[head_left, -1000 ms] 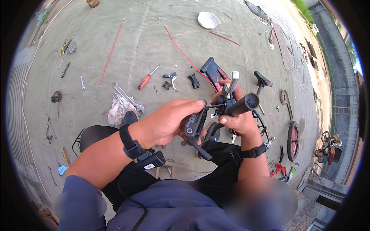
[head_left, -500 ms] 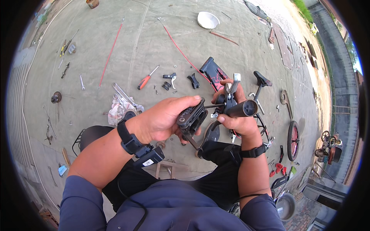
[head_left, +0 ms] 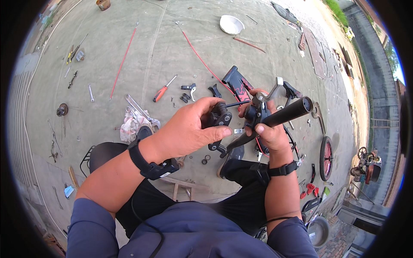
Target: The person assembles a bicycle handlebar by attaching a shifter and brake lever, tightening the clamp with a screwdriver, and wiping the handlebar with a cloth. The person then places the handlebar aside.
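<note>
My left hand (head_left: 185,129) grips a dark folding hex key set (head_left: 221,117), thumb along its side. One thin key (head_left: 238,104) sticks out of it toward the brake lever's clamp; my fingers hide whether its tip is seated. My right hand (head_left: 274,136) is wrapped round a black handlebar (head_left: 292,111), held at a slant with its hollow end to the upper right. On the bar sits a brake lever (head_left: 272,91) with a silver blade, its black clamp (head_left: 254,113) between my thumb and fingers. Beyond lies a black and red bike frame (head_left: 237,81).
A second brake lever (head_left: 190,89), an orange-handled screwdriver (head_left: 163,89) and a large wrench (head_left: 140,107) on a rag (head_left: 134,124) lie on the ground ahead. A saddle (head_left: 292,90) is behind the handlebar. A wheel (head_left: 326,158) lies at the right, a white basin (head_left: 231,24) far off.
My left hand has turned the hex key set over and raised it slightly. The handlebar has swung, its hollow end moving up and right, and the lever has turned with it.
</note>
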`<state>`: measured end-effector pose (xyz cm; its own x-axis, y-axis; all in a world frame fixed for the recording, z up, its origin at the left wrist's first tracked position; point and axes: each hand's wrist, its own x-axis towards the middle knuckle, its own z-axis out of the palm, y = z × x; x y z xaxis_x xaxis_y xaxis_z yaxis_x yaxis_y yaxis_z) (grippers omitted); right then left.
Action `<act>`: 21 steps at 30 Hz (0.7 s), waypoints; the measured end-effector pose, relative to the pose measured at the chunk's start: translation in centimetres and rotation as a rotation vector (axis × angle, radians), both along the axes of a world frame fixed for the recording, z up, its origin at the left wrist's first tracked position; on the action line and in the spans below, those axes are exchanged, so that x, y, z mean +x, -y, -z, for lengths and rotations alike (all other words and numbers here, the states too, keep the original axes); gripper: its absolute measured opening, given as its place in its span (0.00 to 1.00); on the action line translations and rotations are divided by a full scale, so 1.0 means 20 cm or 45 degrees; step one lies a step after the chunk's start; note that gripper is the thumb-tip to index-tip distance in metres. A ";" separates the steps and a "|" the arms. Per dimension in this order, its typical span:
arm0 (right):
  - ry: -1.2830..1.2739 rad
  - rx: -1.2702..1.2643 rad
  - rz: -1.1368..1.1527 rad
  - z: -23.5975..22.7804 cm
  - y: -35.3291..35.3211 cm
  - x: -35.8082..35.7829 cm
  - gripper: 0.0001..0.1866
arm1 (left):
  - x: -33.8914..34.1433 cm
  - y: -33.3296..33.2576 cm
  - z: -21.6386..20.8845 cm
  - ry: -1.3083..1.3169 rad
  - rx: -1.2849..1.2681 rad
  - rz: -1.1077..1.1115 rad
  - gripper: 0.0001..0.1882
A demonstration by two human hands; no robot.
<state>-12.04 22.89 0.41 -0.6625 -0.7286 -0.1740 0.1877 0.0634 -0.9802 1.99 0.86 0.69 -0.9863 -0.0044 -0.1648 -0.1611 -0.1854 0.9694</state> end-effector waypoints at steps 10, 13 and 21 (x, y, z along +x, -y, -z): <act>0.332 -0.136 -0.051 0.00 0.03 0.03 0.60 | -0.03 0.04 0.00 -0.838 -1.239 -0.180 0.38; 0.347 -0.109 -0.022 0.00 0.04 0.06 0.60 | -0.03 0.03 -0.03 -0.869 -1.291 -0.207 0.35; 0.372 -0.098 -0.075 0.03 0.05 0.07 0.58 | -0.04 0.04 0.00 -1.090 -1.574 -0.374 0.23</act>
<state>-10.72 21.93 -0.17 -0.5489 -0.7826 -0.2938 0.4604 0.0104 -0.8877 1.12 0.02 0.69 -0.7205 0.0872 0.6880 0.4058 0.8575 0.3163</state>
